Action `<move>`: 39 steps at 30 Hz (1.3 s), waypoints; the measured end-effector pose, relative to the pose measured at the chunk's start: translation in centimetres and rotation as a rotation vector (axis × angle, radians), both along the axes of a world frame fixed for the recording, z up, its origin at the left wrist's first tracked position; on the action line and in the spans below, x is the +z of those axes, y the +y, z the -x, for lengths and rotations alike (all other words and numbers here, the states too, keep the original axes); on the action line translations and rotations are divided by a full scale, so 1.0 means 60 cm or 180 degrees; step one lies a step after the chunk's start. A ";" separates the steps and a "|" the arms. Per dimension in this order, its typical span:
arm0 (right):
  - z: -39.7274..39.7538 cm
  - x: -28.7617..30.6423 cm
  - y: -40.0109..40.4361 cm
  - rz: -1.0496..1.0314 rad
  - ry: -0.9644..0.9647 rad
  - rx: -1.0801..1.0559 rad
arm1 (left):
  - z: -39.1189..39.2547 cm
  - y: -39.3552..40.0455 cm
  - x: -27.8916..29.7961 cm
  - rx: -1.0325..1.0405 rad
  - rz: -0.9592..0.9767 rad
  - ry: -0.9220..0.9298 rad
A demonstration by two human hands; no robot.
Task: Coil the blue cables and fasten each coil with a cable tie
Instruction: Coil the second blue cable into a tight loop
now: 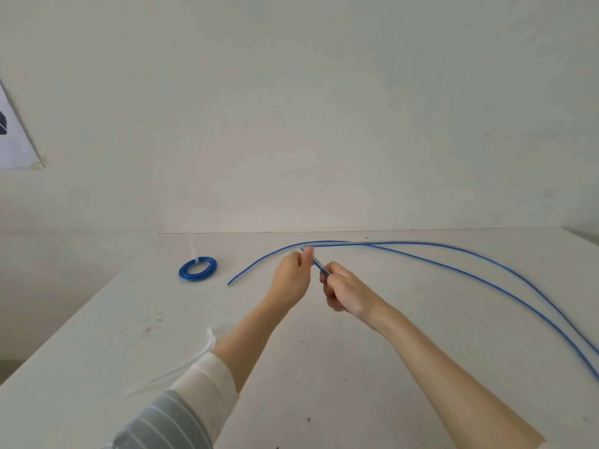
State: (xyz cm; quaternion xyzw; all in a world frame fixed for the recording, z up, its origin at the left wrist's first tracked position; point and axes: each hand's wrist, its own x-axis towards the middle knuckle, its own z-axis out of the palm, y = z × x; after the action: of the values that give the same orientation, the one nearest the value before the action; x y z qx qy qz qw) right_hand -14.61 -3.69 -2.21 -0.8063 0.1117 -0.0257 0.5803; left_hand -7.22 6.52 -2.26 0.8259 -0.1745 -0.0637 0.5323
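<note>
Both arms reach forward, left hand (291, 275) and right hand (343, 290) pinched close together.

the table (324, 367) stands against the wall (291, 108). a finished coil (197, 269) lies on it at far left, its cable tie (192, 246) upright at the rear edge. right of the coil, two loose cables (486, 280) run from table centre toward the right edge. both hands meet above the centre: left hand (291, 278) beside right hand (343, 290), a cable end between them. spare ties (181, 367) lie near left, beside the left sleeve (194, 403).

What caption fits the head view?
Both hands, left and right, start coiling a blue cable; one tied coil lies left.
</note>
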 end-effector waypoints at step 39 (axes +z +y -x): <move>-0.011 0.183 -0.033 -0.0171 -0.2755 -0.0105 | 0.061 0.005 0.049 -0.0318 0.1078 -0.1365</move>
State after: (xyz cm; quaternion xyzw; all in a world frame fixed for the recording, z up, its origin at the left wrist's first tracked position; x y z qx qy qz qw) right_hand -13.93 -5.67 8.78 -0.7039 -0.1285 -0.3677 0.5939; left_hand -10.87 6.82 0.69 0.7102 -0.3318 0.1165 0.6099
